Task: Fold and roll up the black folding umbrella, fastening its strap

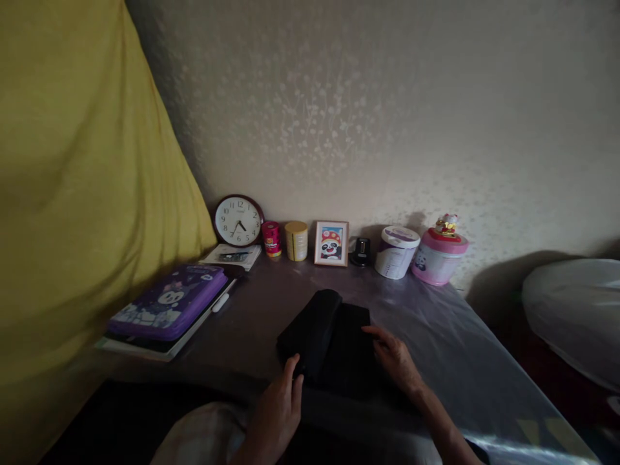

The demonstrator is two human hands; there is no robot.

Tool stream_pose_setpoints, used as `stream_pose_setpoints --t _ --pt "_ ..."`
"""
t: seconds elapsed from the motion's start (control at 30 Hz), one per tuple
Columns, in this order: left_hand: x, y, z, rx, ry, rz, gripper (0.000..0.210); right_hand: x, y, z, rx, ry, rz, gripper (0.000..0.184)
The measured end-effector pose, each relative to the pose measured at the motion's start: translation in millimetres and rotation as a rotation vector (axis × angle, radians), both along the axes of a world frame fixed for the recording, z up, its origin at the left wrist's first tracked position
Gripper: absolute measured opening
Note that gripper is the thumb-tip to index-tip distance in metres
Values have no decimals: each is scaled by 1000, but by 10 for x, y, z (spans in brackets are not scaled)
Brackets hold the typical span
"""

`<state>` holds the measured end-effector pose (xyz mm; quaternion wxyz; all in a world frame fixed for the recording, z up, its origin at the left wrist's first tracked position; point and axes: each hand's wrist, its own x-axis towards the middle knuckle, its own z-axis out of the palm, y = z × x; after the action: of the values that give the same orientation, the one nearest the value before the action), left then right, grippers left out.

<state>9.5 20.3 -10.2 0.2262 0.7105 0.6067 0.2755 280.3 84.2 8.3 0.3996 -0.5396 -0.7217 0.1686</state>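
A black cloth (pixel 351 342) lies on the table in front of me, its left part folded over into a thick, rounded flap (pixel 312 329). At the near left corner of that flap, my left hand (pixel 279 407) is closed on the fabric with thumb and forefinger close together. My right hand (pixel 394 361) is at the cloth's right side, its forefinger stretched out and touching the edge. The other right fingers are partly curled and spaced from it. Deep shadow hides the near edge of the cloth, so its kind does not show.
A purple pencil case (pixel 169 303) sits on books at left, beside a white marker (pixel 221 303). Along the wall stand a clock (pixel 239 221), pink can (pixel 272 239), yellow tin (pixel 296 241), framed panda picture (pixel 331 243), white tub (pixel 396 253) and pink tub (pixel 438 258). A yellow curtain (pixel 87 161) hangs left.
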Motion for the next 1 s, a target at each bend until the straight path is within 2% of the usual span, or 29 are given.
stream_pose_setpoints --t 0.2,0.4,0.67,0.8,1.0 --pt "8 2 46 -44 19 -1 42 -124 -62 59 -11 -36 120 45" --pt "-4 15 -4 -12 40 -18 41 -336 65 167 108 -56 136 27" --pt "-27 -3 -50 33 -12 -38 39 -730 311 324 270 -118 179 23" --pt "-56 -19 -18 -5 -25 -44 41 -872 402 330 331 -129 212 23" --pt "-70 -23 118 -85 -16 -78 44 -1058 519 301 318 -222 233 23"
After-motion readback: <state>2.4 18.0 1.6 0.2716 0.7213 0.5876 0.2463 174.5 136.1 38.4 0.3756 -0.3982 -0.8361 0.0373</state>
